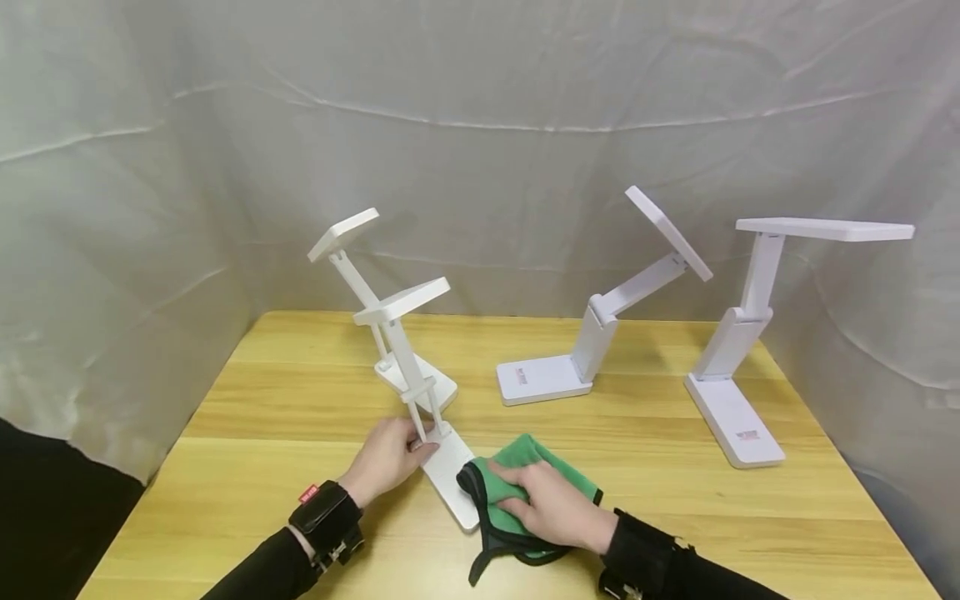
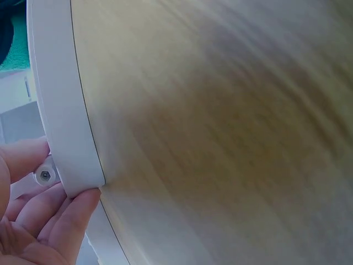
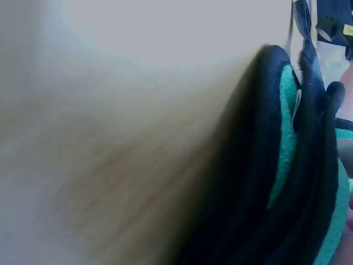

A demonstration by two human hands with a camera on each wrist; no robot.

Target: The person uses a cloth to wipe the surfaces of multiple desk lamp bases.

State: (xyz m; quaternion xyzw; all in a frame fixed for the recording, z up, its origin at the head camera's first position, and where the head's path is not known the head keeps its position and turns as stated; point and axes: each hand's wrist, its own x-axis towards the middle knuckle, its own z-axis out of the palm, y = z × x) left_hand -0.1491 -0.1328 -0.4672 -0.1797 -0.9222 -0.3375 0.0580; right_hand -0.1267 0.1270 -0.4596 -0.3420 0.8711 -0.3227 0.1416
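Green cloth (image 1: 532, 452) in the right grip (image 1: 553, 504)

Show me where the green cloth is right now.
In the head view, the green cloth is low and just right of centre, gripped by the person's right hand at the near end of the front-left lamp's base.

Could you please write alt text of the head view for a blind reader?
A person's left hand holds a white lamp by its base while the right hand holds a green, black-edged cloth at the base's near end. On the wooden table, another lamp stands just behind, two more lamps farther right.
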